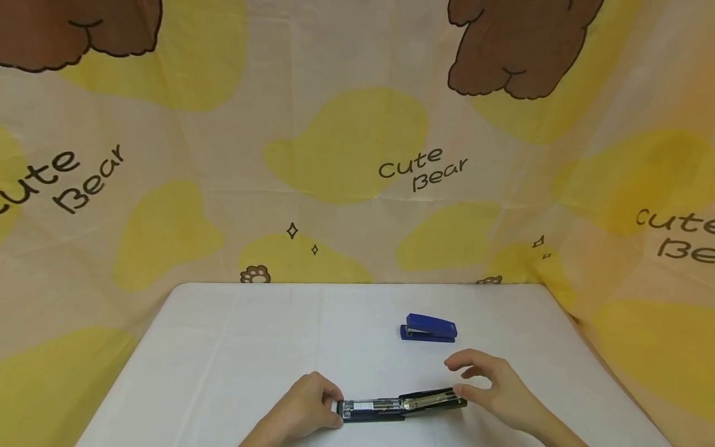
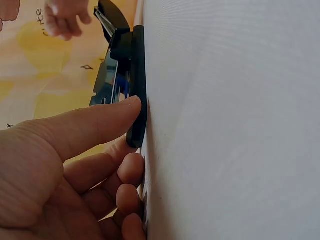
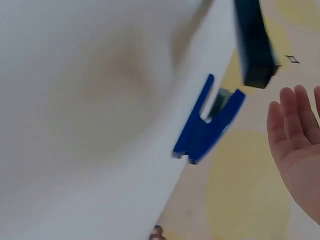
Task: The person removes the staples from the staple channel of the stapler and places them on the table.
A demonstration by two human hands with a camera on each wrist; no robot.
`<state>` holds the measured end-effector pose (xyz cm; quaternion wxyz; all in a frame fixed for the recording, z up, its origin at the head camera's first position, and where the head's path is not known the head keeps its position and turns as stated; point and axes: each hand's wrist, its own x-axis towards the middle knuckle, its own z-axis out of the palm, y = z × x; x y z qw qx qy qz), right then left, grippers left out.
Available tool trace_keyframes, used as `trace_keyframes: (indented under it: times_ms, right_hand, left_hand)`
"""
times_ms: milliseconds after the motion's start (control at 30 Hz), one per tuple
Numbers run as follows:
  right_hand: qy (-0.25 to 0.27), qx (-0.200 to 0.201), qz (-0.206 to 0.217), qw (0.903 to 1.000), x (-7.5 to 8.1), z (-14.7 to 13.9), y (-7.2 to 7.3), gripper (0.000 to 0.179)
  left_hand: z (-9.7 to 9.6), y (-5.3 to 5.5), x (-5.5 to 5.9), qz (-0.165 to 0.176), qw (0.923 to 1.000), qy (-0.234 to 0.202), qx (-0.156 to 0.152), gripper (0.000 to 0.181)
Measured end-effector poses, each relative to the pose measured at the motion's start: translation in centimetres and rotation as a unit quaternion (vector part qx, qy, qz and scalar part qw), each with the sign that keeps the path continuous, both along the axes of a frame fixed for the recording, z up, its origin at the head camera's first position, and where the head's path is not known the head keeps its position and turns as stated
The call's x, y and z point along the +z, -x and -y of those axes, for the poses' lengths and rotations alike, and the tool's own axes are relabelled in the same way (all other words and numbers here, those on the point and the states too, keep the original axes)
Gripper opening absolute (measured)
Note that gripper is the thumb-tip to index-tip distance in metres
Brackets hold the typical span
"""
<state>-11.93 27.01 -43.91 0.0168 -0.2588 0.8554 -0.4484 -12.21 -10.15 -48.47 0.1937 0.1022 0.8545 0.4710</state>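
Observation:
A black stapler [image 1: 373, 417] lies swung wide on the white table, its metal inner parts and a pale row of what look like staples showing. At its left end my left hand [image 1: 306, 406] pinches the base; in the left wrist view, the thumb [image 2: 102, 122] lies along the side of the black base [image 2: 139, 75] and the other fingers curl below. My right hand [image 1: 499, 388] hovers by the raised right end with its fingers loosely bent. The right wrist view shows that hand [image 3: 297, 145] apart from the blurred black end [image 3: 256, 55], holding nothing.
Farther back on the table [image 1: 251, 347] stands a blue stapler [image 1: 430, 328], beyond the right hand. A printed cloth [image 1: 346, 149] with bears and lettering hangs behind the table and along its sides.

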Motion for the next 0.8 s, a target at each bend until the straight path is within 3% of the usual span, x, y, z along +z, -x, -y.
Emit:
trace_keyframes:
  times_ms: [100, 167, 267, 500, 667, 800]
  right_hand:
    - [0.050, -0.001, -0.031, 0.9983, 0.6, 0.8, -0.4, 0.031]
    - [0.087, 0.009, -0.027, 0.9958, 0.8, 1.4, -0.6, 0.032]
    - [0.129, 0.032, 0.015, 0.9910, 0.8, 2.2, -0.8, 0.031]
    - [0.141, 0.072, 0.135, 0.9781, 0.1, 4.3, -1.0, 0.034]
    - [0.137, 0.057, 0.231, 0.9615, -0.3, 6.2, -1.1, 0.040]
    - [0.142, 0.046, 0.267, 0.9521, -0.8, 7.4, -1.1, 0.041]
  left_hand:
    - [0.1, 0.0, 0.0, 0.001, 1.0000, -0.004, 0.000, 0.025]
    - [0.2, 0.0, 0.0, 0.001, 1.0000, -0.007, 0.000, 0.025]
    - [0.2, 0.1, -0.1, -0.003, 1.0000, -0.004, -0.001, 0.025]
    - [0.3, 0.0, -0.2, -0.004, 0.9999, -0.011, -0.005, 0.025]
    - [0.3, -0.2, -0.1, 0.002, 0.9999, -0.016, -0.003, 0.025]
    - [0.2, -0.2, -0.1, -0.003, 0.9999, -0.015, -0.005, 0.024]
